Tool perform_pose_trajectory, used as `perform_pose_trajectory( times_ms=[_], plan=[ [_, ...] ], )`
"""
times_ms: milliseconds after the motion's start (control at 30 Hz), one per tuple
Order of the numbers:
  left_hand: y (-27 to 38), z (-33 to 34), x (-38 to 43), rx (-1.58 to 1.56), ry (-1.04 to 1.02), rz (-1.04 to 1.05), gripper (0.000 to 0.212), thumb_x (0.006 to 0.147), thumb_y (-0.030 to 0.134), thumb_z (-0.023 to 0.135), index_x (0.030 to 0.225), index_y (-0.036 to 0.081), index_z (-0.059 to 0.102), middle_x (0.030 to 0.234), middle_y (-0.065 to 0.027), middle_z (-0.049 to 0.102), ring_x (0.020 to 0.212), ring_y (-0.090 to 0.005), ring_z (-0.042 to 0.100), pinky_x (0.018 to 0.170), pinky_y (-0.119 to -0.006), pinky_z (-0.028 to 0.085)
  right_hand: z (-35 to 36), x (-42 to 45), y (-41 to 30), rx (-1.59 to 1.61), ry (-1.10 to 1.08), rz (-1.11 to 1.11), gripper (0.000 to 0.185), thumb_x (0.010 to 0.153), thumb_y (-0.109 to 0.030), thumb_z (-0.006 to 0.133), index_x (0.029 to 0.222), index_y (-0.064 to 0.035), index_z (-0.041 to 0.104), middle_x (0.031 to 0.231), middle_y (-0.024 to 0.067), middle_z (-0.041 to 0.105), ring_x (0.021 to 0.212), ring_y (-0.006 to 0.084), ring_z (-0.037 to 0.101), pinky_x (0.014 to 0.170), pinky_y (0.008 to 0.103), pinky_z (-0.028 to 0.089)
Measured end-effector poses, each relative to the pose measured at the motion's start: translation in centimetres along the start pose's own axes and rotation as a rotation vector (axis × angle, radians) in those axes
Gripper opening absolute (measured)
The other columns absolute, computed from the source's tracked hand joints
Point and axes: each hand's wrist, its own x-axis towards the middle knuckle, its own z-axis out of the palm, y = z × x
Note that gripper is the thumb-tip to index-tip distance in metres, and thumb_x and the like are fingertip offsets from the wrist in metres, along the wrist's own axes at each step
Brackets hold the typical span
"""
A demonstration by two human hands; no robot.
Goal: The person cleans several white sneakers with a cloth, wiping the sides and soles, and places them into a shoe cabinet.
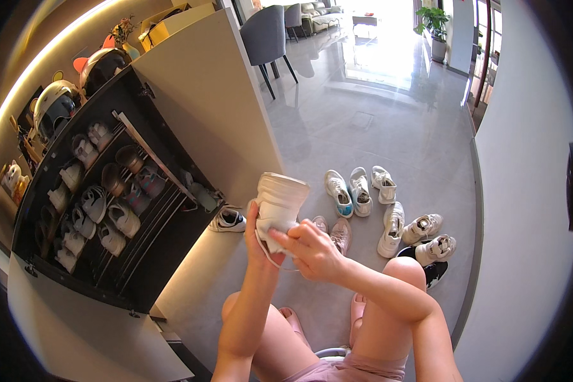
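A white shoe (282,196) is raised in front of me, its ridged sole end pointing up and away. My left hand (254,234) grips it from the left side and below. Across the shoe's near part, my right hand (315,248) presses with extended fingers on what looks like a thin white wipe (279,242). A pale lace (267,255) loops down beside my left wrist. Behind my right hand, a pair of pinkish shoes (341,234) on the floor is partly hidden.
At left, an open shoe cabinet (172,248) holds several shoes; helmets (55,107) stand on top. A white shoe with a dark lining (229,219) lies by its base. Several white sneakers (391,229) stand on the grey tile floor (315,138) ahead and right. A wall (520,191) borders the right.
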Motion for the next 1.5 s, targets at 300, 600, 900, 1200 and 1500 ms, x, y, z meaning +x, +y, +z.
perform_pose_trajectory(
  times_ms=[300,600,900,1200,1500],
  plan=[
    [-0.8,2.4,-0.4,-0.022,0.128,0.076,0.034,0.098,0.034,0.054,0.119,0.008,0.057,0.114,-0.0067,0.064,0.104,-0.0210,0.063,0.090,-0.037,0.053,-1.8,0.5,2.6,-0.170,0.245,0.317,0.069,0.075,0.006,0.054,0.142,0.0002,0.045,0.099,0.0158,0.047,0.092,0.0303,0.053,0.075,0.0375,0.048],
    [-0.9,0.5,-0.1,-0.109,0.059,0.034,0.045,0.100,0.040,0.048,0.128,0.005,0.054,0.121,-0.0119,0.063,0.109,-0.0257,0.063,0.097,-0.040,0.050,0.0,-0.8,0.6,-0.019,0.109,0.199,0.061,0.073,0.010,0.051,0.133,0.0053,0.054,0.096,0.0140,0.047,0.080,0.0263,0.050,0.073,0.0331,0.046],
    [-2.6,1.8,-0.6,0.499,0.159,0.298,0.044,0.097,0.032,0.060,0.131,0.005,0.051,0.125,-0.0086,0.059,0.113,-0.0172,0.057,0.097,-0.032,0.047,-3.0,0.8,0.8,-0.268,0.228,0.146,0.061,0.064,0.006,0.054,0.124,-0.0047,0.066,0.091,0.0102,0.045,0.072,0.0240,0.046,0.062,0.0345,0.042],
    [-3.8,2.6,-2.4,0.985,0.206,0.500,0.044,0.100,0.025,0.055,0.136,0.000,0.049,0.135,-0.0111,0.053,0.119,-0.0219,0.053,0.101,-0.032,0.043,-2.4,0.9,1.9,-0.376,0.084,0.059,0.061,0.071,-0.004,0.073,0.130,-0.0176,0.064,0.099,0.0068,0.047,0.081,0.0245,0.054,0.069,0.0338,0.053],
    [-2.2,3.5,-1.4,0.292,0.217,0.295,0.036,0.098,0.028,0.053,0.128,0.007,0.052,0.124,-0.0065,0.060,0.116,-0.0205,0.058,0.098,-0.036,0.049,-1.5,-1.2,1.7,-0.118,0.134,0.232,0.058,0.073,0.013,0.059,0.129,-0.0022,0.062,0.102,0.0136,0.045,0.079,0.0250,0.053,0.069,0.0335,0.049]
  ],
)
